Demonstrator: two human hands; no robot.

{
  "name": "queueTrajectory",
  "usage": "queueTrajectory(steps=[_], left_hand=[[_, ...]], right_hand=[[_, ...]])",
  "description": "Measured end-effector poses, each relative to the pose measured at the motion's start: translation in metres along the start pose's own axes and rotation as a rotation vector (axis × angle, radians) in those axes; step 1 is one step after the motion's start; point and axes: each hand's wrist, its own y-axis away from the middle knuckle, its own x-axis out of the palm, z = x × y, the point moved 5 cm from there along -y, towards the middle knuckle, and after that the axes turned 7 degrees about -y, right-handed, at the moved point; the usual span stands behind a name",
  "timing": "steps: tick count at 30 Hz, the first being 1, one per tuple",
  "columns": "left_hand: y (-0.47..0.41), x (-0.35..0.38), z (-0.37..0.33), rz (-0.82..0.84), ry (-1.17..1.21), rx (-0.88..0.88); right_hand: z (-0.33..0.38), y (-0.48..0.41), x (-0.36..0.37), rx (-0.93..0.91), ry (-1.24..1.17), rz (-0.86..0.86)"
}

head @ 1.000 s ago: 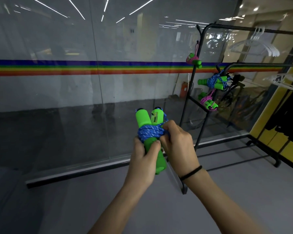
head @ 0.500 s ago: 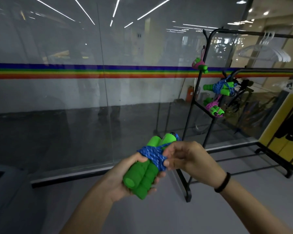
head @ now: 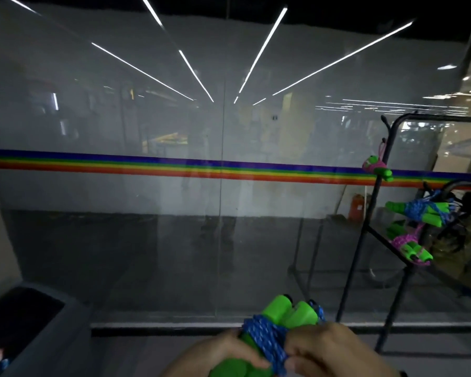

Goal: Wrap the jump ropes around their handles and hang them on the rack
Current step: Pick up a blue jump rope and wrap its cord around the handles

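View from head cam, looking fwd at a glass wall (head: 147,227) w/ a rainbow stripe (head: 147,165) running across it at mid height; ceiling light strips reflect in the glass.

Btm centre: both hands are together on one bundle. The L hand (head: 223,355) grips the lower part of two green handles (head: 291,312), fingers curled round them. The handles lie side by side, top ends pointing up and away from the viewer. A blue rope (head: 264,338) is wound in several turns round the middle of the pair. The R hand (head: 335,352) pinches that blue coil from the right side, fingertips on the cord, touching the L hand's fingers.

Right side: a black metal rack (head: 352,268) stands on the floor, well apart from the hands. Three wrapped bundles hang on it: a pink-roped one (head: 377,167) high on the post, a blue-roped one (head: 419,210) below it to the right, and a second pink-roped one (head: 408,244) just beneath that. All have green handles.

Btm left corner: a dark box-like object (head: 19,322), too dim to identify.
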Motion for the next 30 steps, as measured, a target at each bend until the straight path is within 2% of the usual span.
queueTrajectory(steps=[1,2,3,6,9,12,15,17,19,21,27,30], left_hand=[[0.004,0.001,0.0,-0.017,0.033,-0.017],[0.006,0.001,-0.002,0.066,0.098,0.009],[0.005,-0.006,-0.003,0.074,0.167,0.04],[0.006,-0.026,-0.011,-0.02,0.286,0.056],[0.004,-0.029,-0.032,-0.101,0.453,0.088],[-0.001,-0.029,-0.041,-0.142,0.552,0.132],[-0.003,-0.031,-0.037,-0.149,0.623,0.17],[-0.004,-0.035,-0.03,-0.143,0.628,0.181],[-0.009,-0.037,-0.026,-0.144,0.601,0.179],[-0.019,-0.036,-0.026,-0.153,0.51,0.157],[-0.061,-0.031,-0.029,-0.216,0.342,0.114],[-0.089,-0.035,-0.032,-0.304,0.309,0.193]], right_hand=[[0.004,0.003,-0.007,-0.085,-0.094,-0.113],[0.003,-0.001,-0.013,-0.148,-0.179,-0.188],[0.001,-0.004,-0.019,-0.209,-0.28,-0.275],[0.0,-0.019,-0.031,-0.216,-0.788,-0.409],[-0.005,-0.037,-0.032,-0.077,-1.249,-0.4],[-0.018,-0.054,-0.028,0.063,-1.674,-0.318],[-0.028,-0.06,-0.024,0.061,-1.943,-0.255],[-0.036,-0.058,-0.022,0.086,-1.878,-0.293],[-0.046,-0.055,-0.024,0.079,-1.608,-0.443],[-0.05,-0.058,-0.032,-0.026,-1.323,-0.605],[-0.079,-0.081,-0.04,-0.137,-0.98,-0.695],[-0.118,-0.097,-0.046,-0.058,-0.775,-0.812]])
